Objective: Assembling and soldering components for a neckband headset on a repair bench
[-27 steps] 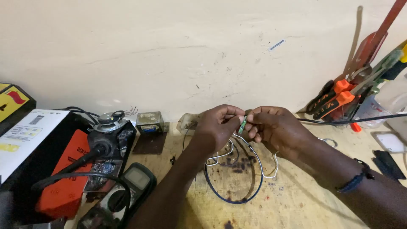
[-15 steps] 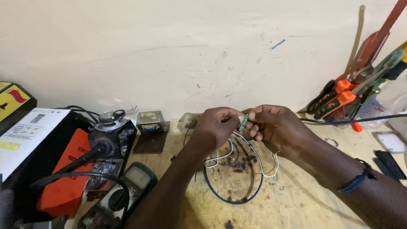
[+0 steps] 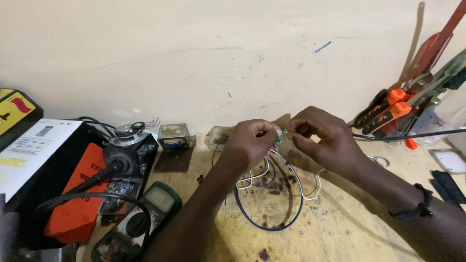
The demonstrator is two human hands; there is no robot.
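Two bare arms, no sleeves, from where I sit.

I see my left hand [image 3: 250, 145] and right hand [image 3: 323, 138] ungloved, no rings that I can make out; both forearms are uncovered, and the right wrist wears a thin dark cord bracelet [image 3: 421, 204] with a small knot.

Bright, even light from above/front. Soft shadows of right hand [image 3: 320, 138] on wall behind it, and under both forearms on bench [image 3: 340, 233]. Slight wide-angle bend at edges. Bottom-left corner, far from left hand [image 3: 250, 145], blurred.
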